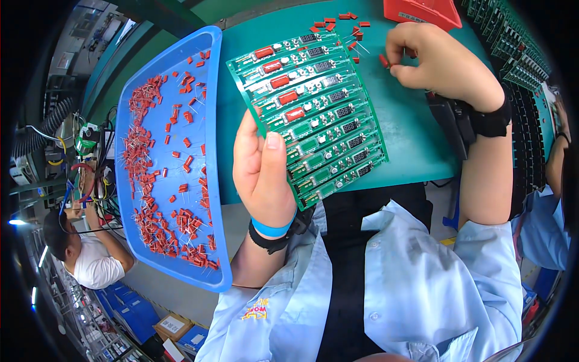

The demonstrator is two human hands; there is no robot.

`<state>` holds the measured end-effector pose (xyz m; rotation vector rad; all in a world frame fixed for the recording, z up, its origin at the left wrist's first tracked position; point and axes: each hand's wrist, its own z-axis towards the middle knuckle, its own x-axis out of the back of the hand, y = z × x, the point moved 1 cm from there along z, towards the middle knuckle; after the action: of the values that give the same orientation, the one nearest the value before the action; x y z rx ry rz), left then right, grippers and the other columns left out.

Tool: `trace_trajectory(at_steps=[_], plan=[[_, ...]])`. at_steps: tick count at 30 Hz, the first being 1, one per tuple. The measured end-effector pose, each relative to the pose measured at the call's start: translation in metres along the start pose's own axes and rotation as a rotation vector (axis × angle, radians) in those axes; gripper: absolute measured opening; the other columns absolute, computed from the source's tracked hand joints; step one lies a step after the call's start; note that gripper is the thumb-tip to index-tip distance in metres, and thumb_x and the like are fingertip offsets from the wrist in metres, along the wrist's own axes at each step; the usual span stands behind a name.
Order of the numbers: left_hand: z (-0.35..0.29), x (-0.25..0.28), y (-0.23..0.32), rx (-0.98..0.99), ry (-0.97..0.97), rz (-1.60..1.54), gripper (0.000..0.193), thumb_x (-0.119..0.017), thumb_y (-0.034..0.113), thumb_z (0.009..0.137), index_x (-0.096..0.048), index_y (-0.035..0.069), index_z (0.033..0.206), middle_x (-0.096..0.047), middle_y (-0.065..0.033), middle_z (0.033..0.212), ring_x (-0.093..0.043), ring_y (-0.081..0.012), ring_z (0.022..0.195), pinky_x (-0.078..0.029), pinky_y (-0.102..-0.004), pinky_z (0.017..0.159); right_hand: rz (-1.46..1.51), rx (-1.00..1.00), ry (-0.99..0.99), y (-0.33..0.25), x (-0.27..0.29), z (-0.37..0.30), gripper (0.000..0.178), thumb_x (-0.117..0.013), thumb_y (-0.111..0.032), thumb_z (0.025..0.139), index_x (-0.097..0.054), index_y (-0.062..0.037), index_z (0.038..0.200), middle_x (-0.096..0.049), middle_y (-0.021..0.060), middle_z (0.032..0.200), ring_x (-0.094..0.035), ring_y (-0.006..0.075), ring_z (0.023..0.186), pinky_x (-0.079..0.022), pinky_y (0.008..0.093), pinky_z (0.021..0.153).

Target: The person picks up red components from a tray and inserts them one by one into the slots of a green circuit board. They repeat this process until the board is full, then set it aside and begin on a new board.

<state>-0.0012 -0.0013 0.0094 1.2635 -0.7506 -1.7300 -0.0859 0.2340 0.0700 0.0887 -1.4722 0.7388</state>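
Observation:
My left hand (265,175) grips a green circuit board panel (319,125) by its left edge, with the thumb on top. The panel is tilted above the green tabletop and split into several narrow strips, each with a small dark digit display at its right end. Red box-shaped capacitors (294,113) sit on the upper strips, while the lower ones show bare white-outlined spots there. Right of the panel's top corner, my right hand (443,66) pinches a red capacitor (383,60) between thumb and forefinger. Another red piece shows partly under its curled fingers.
A blue tray (218,199) of red capacitors with wire leads stands at the left. More capacitors (330,26) lie loose beyond the panel, near a red bin (422,13). Upright circuit boards (512,45) line the right. One person (90,259) works at far left, another's arm (555,163) at far right.

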Motion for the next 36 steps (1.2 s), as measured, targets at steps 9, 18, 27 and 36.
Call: trace_trajectory(at_steps=[9, 18, 27, 36], plan=[[0.0, -0.001, -0.001, 0.014, 0.006, -0.02, 0.044, -0.038, 0.003, 0.091, -0.027, -0.009, 0.133, -0.051, -0.018, 0.119, -0.054, -0.0184, 0.105, -0.043, -0.031, 0.091, 0.295, -0.062, 0.189, 0.003, -0.007, 0.009, 0.017, -0.057, 0.003, 0.072, -0.058, 0.0013, 0.09, -0.052, 0.0053, 0.071, -0.053, 0.0129, 0.068, -0.044, 0.0242, 0.061], [0.001, -0.002, -0.001, 0.016, 0.009, -0.022, 0.044, -0.039, 0.003, 0.092, -0.027, -0.009, 0.133, -0.052, -0.0178, 0.119, -0.054, -0.018, 0.105, -0.043, -0.0308, 0.091, 0.248, -0.123, 0.064, -0.018, 0.009, 0.01, 0.022, -0.057, -0.005, 0.081, -0.059, 0.0057, 0.1, -0.065, 0.0154, 0.088, -0.063, 0.0224, 0.08, -0.05, 0.0295, 0.072], [0.002, -0.002, -0.001, 0.035, 0.014, 0.004, 0.044, -0.039, 0.004, 0.092, -0.027, -0.009, 0.132, -0.053, -0.0178, 0.118, -0.055, -0.0177, 0.103, -0.043, -0.0303, 0.09, 0.262, -0.143, 0.085, -0.014, 0.005, 0.012, 0.018, -0.058, -0.004, 0.082, -0.061, 0.0055, 0.097, -0.066, 0.013, 0.089, -0.063, 0.0176, 0.078, -0.05, 0.0269, 0.07], [0.0, 0.001, -0.001, 0.029, 0.025, 0.017, 0.045, -0.04, 0.004, 0.092, -0.027, -0.01, 0.133, -0.053, -0.018, 0.117, -0.056, -0.0175, 0.102, -0.043, -0.0292, 0.089, 0.53, -0.03, 0.039, -0.042, 0.01, 0.005, 0.01, -0.06, -0.003, 0.082, -0.062, 0.0037, 0.089, -0.063, 0.0085, 0.079, -0.06, 0.012, 0.071, -0.049, 0.0254, 0.063]])
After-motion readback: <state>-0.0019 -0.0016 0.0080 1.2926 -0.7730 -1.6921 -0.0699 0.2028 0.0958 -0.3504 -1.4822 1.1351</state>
